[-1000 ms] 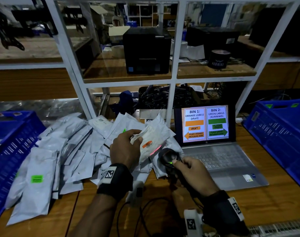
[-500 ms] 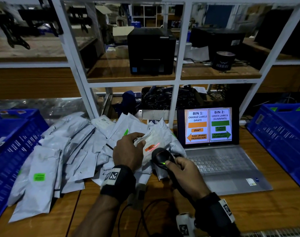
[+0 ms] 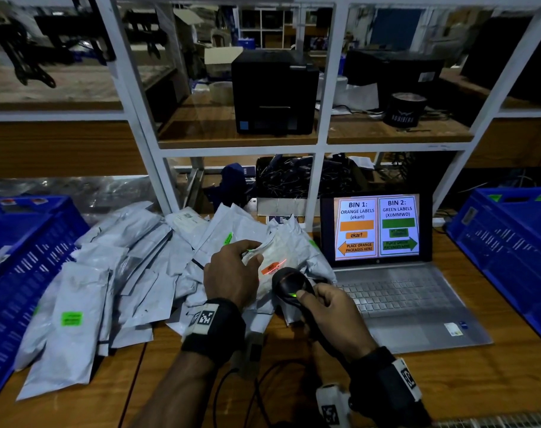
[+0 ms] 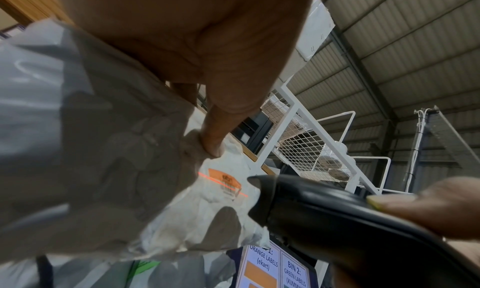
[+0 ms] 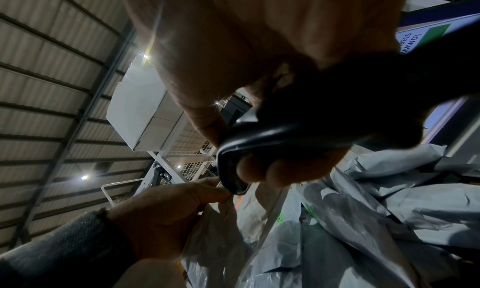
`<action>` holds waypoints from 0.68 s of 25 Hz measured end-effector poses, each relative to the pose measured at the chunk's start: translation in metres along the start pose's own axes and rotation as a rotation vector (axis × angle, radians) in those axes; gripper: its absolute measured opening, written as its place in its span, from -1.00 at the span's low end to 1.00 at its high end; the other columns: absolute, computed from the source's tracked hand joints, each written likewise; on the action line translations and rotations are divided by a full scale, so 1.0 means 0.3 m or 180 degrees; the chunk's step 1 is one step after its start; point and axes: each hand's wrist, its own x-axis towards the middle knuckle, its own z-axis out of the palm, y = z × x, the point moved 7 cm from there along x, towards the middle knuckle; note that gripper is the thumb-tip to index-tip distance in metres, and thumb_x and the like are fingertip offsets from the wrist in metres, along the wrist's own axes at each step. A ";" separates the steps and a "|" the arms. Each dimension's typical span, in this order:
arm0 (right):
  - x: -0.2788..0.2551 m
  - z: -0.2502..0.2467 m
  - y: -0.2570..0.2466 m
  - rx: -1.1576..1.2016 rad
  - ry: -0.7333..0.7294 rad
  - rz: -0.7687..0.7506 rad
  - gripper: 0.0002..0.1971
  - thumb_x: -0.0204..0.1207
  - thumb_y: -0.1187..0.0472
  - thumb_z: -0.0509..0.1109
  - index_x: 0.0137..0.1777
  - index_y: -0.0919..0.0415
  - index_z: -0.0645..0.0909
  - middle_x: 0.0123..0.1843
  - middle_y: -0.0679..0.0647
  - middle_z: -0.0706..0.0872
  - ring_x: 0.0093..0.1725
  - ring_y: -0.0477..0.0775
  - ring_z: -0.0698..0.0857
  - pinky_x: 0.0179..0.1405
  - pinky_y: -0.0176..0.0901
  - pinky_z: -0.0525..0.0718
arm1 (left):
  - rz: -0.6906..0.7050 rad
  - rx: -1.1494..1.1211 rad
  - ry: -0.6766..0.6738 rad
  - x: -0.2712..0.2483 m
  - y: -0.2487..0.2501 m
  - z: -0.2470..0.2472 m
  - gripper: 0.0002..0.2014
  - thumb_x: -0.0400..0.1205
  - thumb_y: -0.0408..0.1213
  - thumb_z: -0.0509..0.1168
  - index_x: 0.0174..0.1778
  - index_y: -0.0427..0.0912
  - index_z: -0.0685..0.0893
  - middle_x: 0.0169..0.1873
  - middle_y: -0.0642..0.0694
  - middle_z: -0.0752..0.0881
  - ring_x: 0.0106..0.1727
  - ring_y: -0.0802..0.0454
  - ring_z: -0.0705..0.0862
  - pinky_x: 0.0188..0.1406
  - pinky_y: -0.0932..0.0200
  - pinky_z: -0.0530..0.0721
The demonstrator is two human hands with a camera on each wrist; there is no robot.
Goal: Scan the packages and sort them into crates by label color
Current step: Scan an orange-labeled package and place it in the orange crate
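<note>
Scanning works best if the left hand, pinching the package, keeps its orange label flat while the right hand, gripping the scanner, holds the red line across the barcode.

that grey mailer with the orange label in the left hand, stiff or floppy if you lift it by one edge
Probably floppy: the mailer with the orange label crumples and folds where the left hand pinches it. Likely light, since thumb and fingers alone hold it up to the scanner. Its glossy plastic skin may slip in a loose grip.
</note>
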 end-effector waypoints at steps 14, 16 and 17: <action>-0.038 -0.007 -0.038 0.0170 -0.0137 0.0123 -0.60 0.59 -0.07 0.47 -0.20 0.31 0.59 -0.41 0.21 0.76 -0.46 0.22 0.76 -0.39 0.08 0.71 | 0.0037 0.0038 0.0004 -0.009 0.000 -0.010 -0.76 0.64 0.01 0.48 0.23 0.25 0.84 0.16 0.09 0.87 0.19 -0.06 0.79 0.31 -0.23 0.74; -0.037 -0.014 -0.035 0.0141 -0.0095 0.0131 -0.53 0.47 -0.18 0.47 -0.26 0.27 0.56 -0.44 0.21 0.74 -0.47 0.23 0.75 -0.39 0.10 0.70 | 0.0045 0.0037 0.0018 -0.013 0.004 -0.015 -0.76 0.64 0.00 0.49 0.23 0.24 0.84 0.16 0.09 0.87 0.19 -0.05 0.80 0.30 -0.20 0.75; -0.032 -0.018 -0.025 0.0105 -0.0050 0.0149 -0.52 0.42 -0.23 0.47 -0.28 0.24 0.54 -0.45 0.20 0.72 -0.47 0.24 0.75 -0.38 0.10 0.69 | 0.0048 0.0025 0.0030 -0.015 0.005 -0.017 -0.76 0.65 -0.01 0.49 0.23 0.23 0.84 0.15 0.08 0.88 0.17 -0.04 0.80 0.28 -0.18 0.76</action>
